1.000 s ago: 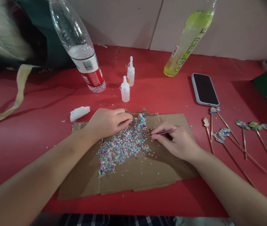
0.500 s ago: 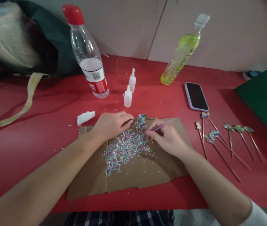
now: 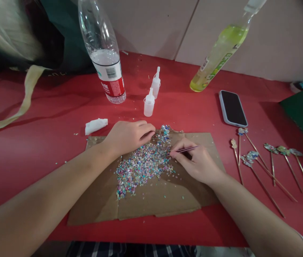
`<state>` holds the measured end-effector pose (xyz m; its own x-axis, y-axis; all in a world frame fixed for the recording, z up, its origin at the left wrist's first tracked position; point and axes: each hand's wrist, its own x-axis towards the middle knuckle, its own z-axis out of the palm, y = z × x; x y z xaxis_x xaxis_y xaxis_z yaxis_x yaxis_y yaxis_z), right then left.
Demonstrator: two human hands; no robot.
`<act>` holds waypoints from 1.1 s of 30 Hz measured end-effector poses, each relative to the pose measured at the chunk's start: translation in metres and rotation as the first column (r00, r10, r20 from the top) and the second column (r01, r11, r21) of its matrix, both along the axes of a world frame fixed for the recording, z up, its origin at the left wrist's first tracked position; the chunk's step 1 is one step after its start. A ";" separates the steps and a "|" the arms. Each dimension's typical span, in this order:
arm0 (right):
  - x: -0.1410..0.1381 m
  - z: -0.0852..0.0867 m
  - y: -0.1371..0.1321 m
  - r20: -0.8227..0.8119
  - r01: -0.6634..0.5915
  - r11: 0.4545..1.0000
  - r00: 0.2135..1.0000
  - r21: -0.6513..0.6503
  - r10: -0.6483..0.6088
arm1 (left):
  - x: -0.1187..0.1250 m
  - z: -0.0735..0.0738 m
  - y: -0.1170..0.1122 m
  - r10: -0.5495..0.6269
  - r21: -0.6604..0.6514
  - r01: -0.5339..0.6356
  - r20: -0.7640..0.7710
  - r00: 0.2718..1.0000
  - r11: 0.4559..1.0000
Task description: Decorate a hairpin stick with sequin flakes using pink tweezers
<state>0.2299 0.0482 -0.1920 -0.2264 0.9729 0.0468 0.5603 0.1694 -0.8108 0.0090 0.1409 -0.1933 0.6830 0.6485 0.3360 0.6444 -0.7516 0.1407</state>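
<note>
A spread of small, multicoloured shiny gems [image 3: 138,169] lies on a flat piece of brown cardboard [image 3: 162,205]. My left hand [image 3: 130,137] rests over the far-left part of the cardboard, its fingers pinched. Just right of those fingertips is a raised cluster of larger gems [image 3: 164,131]; whether it joins something in the pinch is hidden. My right hand [image 3: 195,160] grips slim, purplish tweezers [image 3: 185,149], whose tips point left into the right edge of the gems.
Two small white squeeze bottles [image 3: 149,104] stand behind the cardboard, near a water bottle [image 3: 111,78] and a green drink bottle [image 3: 218,59]. A crumpled white tissue [image 3: 96,126] lies left. On the right are a phone [image 3: 233,108] and several gem-topped hair sticks [image 3: 266,185]. A dark bag [image 3: 68,43] sits back left.
The view has shifted slightly downward and closer. My right hand has lowered the tweezers' tips toward the gems; my left hand keeps its pinch.
</note>
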 end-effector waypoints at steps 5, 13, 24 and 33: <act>0.000 -0.001 0.000 -0.032 0.048 0.999 0.998 0.006 -0.047 | 0.000 0.001 -0.001 0.002 -0.001 -0.002 -0.015 1.000 1.000; -0.002 0.001 0.002 0.012 0.051 0.998 0.999 0.024 -0.051 | 0.000 0.001 -0.001 0.001 0.006 -0.001 -0.014 1.000 1.000; -0.002 0.002 0.000 0.029 0.025 0.998 0.999 0.057 -0.027 | 0.001 0.000 -0.001 0.001 -0.002 -0.001 -0.016 1.000 1.000; 0.000 0.001 -0.001 -0.010 0.067 0.996 0.998 0.056 -0.067 | 0.001 0.001 -0.001 -0.002 -0.007 0.002 -0.013 1.000 1.000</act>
